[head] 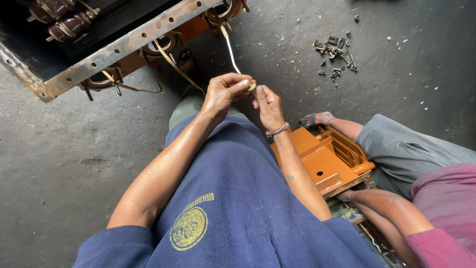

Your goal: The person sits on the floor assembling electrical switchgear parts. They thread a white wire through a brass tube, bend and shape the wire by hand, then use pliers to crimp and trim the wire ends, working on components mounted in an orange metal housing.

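My left hand [225, 92] and my right hand [268, 106] meet in front of my chest, both pinching a small pale tube-like piece [252, 88] at the end of a thin white lead [231, 52]. The lead runs up to the coil windings [223, 12] of a rusty metal frame [114, 52]. My fingers are closed around the piece, hiding most of it. A pink band sits on my right wrist.
Another person sits at the right in grey trousers [406, 149] and a pink top, foot [317, 119] on the floor, arm [391, 206] by an orange metal part [325, 161]. Several loose bolts and nuts [334, 52] lie on the concrete floor. Brown insulators [64, 20] sit top left.
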Motion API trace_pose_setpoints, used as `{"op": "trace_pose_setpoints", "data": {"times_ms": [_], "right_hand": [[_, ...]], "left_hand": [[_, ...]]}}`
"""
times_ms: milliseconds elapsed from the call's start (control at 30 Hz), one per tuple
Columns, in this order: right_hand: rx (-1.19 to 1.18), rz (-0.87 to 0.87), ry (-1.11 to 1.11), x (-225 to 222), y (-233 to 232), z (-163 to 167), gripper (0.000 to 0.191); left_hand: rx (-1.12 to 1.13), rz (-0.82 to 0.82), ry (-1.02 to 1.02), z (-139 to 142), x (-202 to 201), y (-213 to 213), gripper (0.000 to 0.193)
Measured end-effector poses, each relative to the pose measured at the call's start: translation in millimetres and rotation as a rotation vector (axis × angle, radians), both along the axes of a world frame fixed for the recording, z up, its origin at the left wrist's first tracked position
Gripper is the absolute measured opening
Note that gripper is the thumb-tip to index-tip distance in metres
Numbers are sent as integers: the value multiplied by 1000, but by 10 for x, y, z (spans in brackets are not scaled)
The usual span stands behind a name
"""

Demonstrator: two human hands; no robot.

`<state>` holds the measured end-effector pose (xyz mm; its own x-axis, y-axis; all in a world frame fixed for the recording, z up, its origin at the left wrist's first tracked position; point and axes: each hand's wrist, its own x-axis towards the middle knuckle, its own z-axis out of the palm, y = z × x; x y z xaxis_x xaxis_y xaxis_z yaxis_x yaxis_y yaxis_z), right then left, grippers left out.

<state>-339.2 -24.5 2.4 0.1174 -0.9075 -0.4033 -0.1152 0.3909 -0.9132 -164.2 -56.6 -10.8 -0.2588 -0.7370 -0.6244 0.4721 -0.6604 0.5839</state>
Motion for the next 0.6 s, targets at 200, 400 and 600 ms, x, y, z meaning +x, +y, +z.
{"op": "trace_pose_setpoints", "data": {"times_ms": [200,400,600], "right_hand": [[-109,68,330,-2,27,63,46],[78,-43,-142,43,22,-78,42],[74,79,-97,-54,30,-220,44]], "left_hand": [[-42,4,44,-44,26,16,18],[-45,-9,45,-80,32,47,18],[-80,-31,48,-160,37,74,18]]}}
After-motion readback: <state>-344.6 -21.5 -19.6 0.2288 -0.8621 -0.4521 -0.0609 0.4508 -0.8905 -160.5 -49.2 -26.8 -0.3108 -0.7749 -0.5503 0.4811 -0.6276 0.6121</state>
